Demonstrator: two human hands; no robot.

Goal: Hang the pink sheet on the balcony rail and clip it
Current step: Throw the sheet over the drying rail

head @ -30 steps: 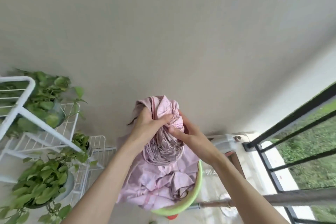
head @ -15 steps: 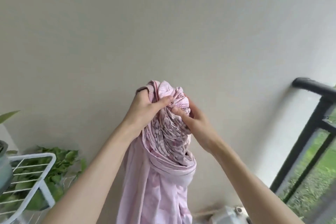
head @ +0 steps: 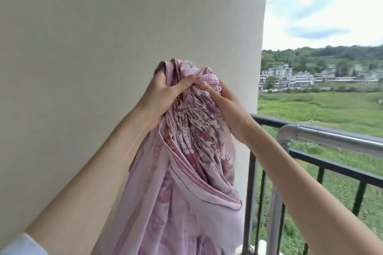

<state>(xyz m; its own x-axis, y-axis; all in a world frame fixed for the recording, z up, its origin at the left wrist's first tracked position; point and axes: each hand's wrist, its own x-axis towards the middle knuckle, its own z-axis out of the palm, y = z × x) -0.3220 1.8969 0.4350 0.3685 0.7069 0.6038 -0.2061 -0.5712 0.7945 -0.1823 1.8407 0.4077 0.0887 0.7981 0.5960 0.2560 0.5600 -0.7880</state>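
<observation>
The pink sheet [head: 186, 182], patterned with darker pink, hangs bunched in front of me, held high against the pale wall. My left hand [head: 163, 93] grips its gathered top from the left. My right hand [head: 226, 105] pinches the same bunch from the right, thumbs almost touching. The sheet's lower part falls out of view below. The balcony rail [head: 331, 136], a grey metal pipe over black bars, runs to the right of the sheet and below my right forearm. No clip is in view.
A plain pale wall [head: 103, 47] fills the left and centre. Black vertical bars [head: 251, 192] of the railing stand close to the sheet's right edge. Beyond the rail lie a green field, distant buildings and sky.
Both hands have lifted the bunched sheet up out of the green basket to chest height. My view has swung up and right, so the plants and rack are gone and the rail shows.
</observation>
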